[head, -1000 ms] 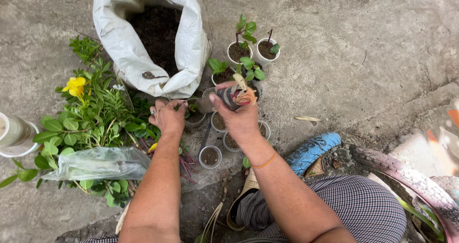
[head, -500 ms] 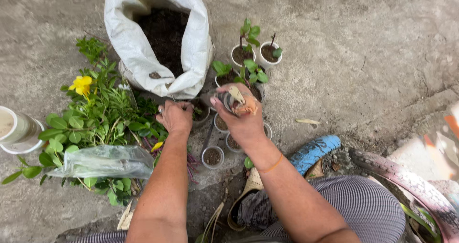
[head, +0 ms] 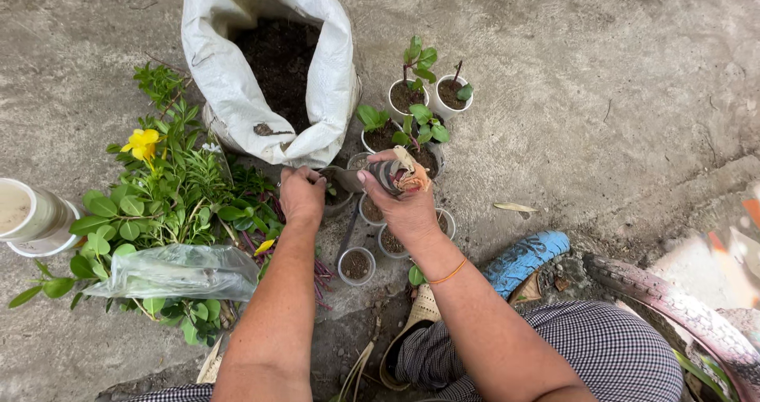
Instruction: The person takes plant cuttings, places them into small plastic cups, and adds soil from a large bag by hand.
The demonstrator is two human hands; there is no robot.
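My right hand [head: 400, 200] grips a small dark cup wrapped in brownish paper [head: 398, 176], held over a cluster of small white cups filled with soil [head: 356, 264]. My left hand [head: 302, 195] is closed, knuckles up, pressing into a soil-filled cup [head: 339, 192] just below the mouth of a white sack of dark soil [head: 273, 70]. Whether the left hand holds anything is hidden by its fingers. Behind my right hand stand cups with green seedlings [head: 412, 93].
A pile of cut green stems with a yellow flower [head: 144, 143] lies at the left, with a clear plastic bag [head: 178, 270] on it. A white bucket [head: 32, 216] sits at the far left. A blue sandal [head: 522, 255] and a pink tyre edge [head: 673, 299] lie right.
Both hands stayed over the cups and shifted slightly away from the sack's mouth. The right hand keeps its wrapped cup.
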